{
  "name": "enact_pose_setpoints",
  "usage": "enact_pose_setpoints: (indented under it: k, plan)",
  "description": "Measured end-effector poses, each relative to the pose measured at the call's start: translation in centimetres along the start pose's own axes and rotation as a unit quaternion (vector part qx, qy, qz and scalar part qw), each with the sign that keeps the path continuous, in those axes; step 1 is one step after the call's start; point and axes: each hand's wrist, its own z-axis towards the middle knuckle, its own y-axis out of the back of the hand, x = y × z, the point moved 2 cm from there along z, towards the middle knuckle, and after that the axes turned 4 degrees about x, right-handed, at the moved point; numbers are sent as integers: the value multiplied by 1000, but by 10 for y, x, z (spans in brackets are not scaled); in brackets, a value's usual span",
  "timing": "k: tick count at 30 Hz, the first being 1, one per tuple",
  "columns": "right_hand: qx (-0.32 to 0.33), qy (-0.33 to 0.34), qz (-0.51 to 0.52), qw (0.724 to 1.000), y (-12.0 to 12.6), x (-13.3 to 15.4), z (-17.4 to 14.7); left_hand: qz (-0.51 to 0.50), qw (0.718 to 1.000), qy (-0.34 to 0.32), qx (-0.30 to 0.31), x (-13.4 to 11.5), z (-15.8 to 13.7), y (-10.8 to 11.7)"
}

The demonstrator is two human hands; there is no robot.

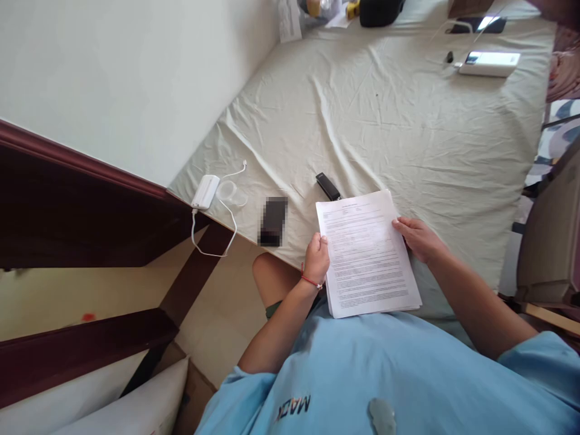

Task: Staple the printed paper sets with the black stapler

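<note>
One paper stack (369,260) between left hand (316,260) and right hand (420,239); stapler (327,186) near

Head view — down onto papers (367,257)

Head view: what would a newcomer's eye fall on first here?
Probably the stack of white printed paper, held along its two long sides by the left hand and right hand. Next may come the light blue shirt below it, then the white rectangular device and white looped cable near the left corner of the pale cloth.
</note>
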Motion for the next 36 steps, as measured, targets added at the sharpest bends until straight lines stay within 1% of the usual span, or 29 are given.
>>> enact_pose_setpoints:
  k: [3, 5, 7, 8, 9, 10, 11, 12, 13, 15, 16, 17, 19, 21, 25, 27, 29, 31, 33, 35, 36]
  plan:
    - [-22, 28, -15, 999, -5, -2, -3, -3, 1000, -28, -5, -1, 0, -1]
    - [-16, 34, 4, 999, -7, -5, -7, -9, 1000, -27, 4, -2, 1, -2]
    - [-9, 37, 2, 999, -3, -8, -9, 11, 999, -34, 22, -5, 2, -3]
    - [-23, 48, -24, 998, 0, -7, -8, 31, 998, -45, 30, -8, 2, -3]
    - [-49, 69, -72, 994, 5, -3, -7, 54, 996, -60, 36, -12, 2, -4]
    - [-87, 103, -136, 981, 10, 3, -4, 76, 993, -74, 41, -15, 1, -5]
    - [-132, 146, -212, 957, 15, 12, -1, 94, 991, -86, 44, -19, 1, -6]
    - [-161, 193, -284, 925, 17, 23, 2, 103, 989, -95, 47, -23, 0, -8]
    - [-174, 244, -341, 891, 18, 36, 7, 105, 988, -101, 51, -26, -1, -9]
    - [-154, 319, -431, 830, 15, 60, 16, 96, 988, -107, 62, -32, -3, -13]
    - [-129, 337, -470, 806, 12, 71, 22, 91, 987, -109, 69, -34, -4, -14]
    - [-97, 338, -506, 787, 8, 80, 27, 86, 987, -111, 76, -35, -5, -15]
    - [-31, 300, -566, 767, 3, 91, 37, 83, 986, -116, 85, -37, -7, -17]
    - [7, 264, -595, 759, -1, 96, 44, 78, 986, -121, 87, -37, -8, -17]
    - [34, 268, -613, 742, -7, 96, 45, 49, 988, -118, 83, -32, -8, -18]
    - [58, 253, -628, 734, -11, 94, 43, 36, 991, -108, 77, -27, -6, -18]
    - [68, 234, -636, 732, -14, 95, 45, 22, 993, -96, 70, -21, -3, -18]
    - [61, 215, -636, 739, -14, 97, 50, -2, 995, -77, 68, -15, 1, -19]
    - [59, 185, -627, 755, -14, 99, 61, -41, 996, -45, 67, -9, 4, -19]
    - [71, 154, -614, 771, -14, 101, 74, -79, 995, -9, 60, -3, 6, -20]
    - [79, 146, -611, 774, -16, 103, 80, -97, 994, 7, 54, -1, 6, -20]
